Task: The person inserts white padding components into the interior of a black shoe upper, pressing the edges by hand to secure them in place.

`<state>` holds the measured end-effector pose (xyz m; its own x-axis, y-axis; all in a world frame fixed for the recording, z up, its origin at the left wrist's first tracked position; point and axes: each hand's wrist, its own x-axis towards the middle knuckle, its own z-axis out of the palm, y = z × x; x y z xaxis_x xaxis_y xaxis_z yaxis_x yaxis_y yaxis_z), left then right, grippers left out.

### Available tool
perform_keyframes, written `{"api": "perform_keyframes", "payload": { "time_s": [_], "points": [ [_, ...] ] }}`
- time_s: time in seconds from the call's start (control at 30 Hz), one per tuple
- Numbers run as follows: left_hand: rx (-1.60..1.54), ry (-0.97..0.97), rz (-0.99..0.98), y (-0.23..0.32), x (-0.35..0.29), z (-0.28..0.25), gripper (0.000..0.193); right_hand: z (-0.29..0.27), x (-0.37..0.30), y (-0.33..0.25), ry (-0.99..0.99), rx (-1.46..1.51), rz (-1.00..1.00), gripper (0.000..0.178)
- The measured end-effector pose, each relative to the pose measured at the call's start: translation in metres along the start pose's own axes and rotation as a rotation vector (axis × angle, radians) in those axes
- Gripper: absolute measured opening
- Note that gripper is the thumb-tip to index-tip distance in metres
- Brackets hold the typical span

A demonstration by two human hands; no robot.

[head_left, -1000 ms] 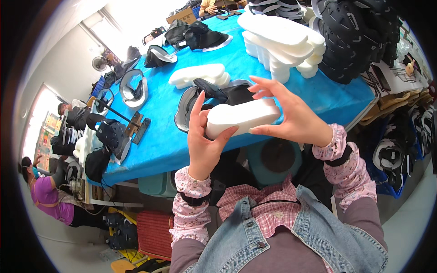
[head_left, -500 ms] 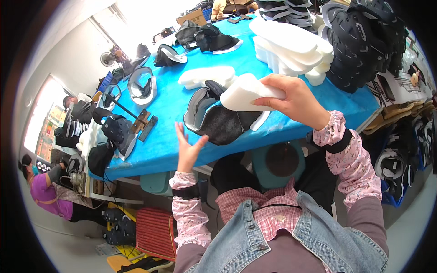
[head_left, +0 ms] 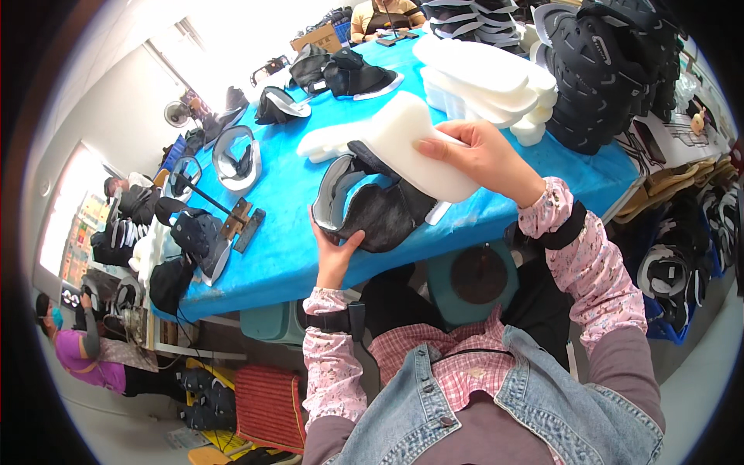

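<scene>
A black shoe upper (head_left: 380, 221) with a grey lining lies at the near edge of the blue-covered table (head_left: 287, 263), its opening turned up. My left hand (head_left: 335, 252) is closed on its heel end, the thumb on the near side and the fingers round the back. Over the upper's toe half, my right hand (head_left: 482, 159) pinches a thick white sole-shaped piece (head_left: 411, 139) between thumb and fingers. The piece stands tilted and hides part of the upper. Just behind, another white piece (head_left: 325, 142) lies on the table.
Stacked white pieces (head_left: 473, 66) stand at the back right, beside a tall stack of black uppers (head_left: 601, 77). More uppers (head_left: 356, 75) lie at the far side. A metal stand (head_left: 242, 221) is at the left. One co-worker (head_left: 93, 356) is at far left, another (head_left: 384, 17) across the table.
My left hand has gone from open beside the upper to gripping its heel. In my right hand the white piece has turned more upright, its free end now pointing up and away.
</scene>
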<state>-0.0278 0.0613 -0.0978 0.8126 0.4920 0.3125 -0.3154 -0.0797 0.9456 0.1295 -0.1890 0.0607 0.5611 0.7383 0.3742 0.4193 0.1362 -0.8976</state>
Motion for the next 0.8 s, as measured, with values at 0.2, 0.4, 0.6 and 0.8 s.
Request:
{"api": "perform_keyframes", "payload": {
  "time_s": [0.2,0.4,0.6,0.8],
  "points": [
    [0.033,-0.073,-0.003,0.029,-0.004,0.021,0.109,0.01,0.02,-0.007,-0.035,-0.093,-0.238,0.045],
    [0.096,-0.261,-0.092,0.004,0.015,0.037,0.101,0.044,0.062,0.015,-0.141,-0.617,-0.384,0.038],
    [0.103,-0.275,-0.179,0.012,0.015,0.043,0.1,0.022,0.067,0.028,-0.334,-0.94,-0.488,0.031],
    [0.104,-0.298,-0.137,0.01,0.018,0.041,0.103,0.047,0.078,0.026,-0.613,-1.278,-0.416,0.027]
  ]
}}
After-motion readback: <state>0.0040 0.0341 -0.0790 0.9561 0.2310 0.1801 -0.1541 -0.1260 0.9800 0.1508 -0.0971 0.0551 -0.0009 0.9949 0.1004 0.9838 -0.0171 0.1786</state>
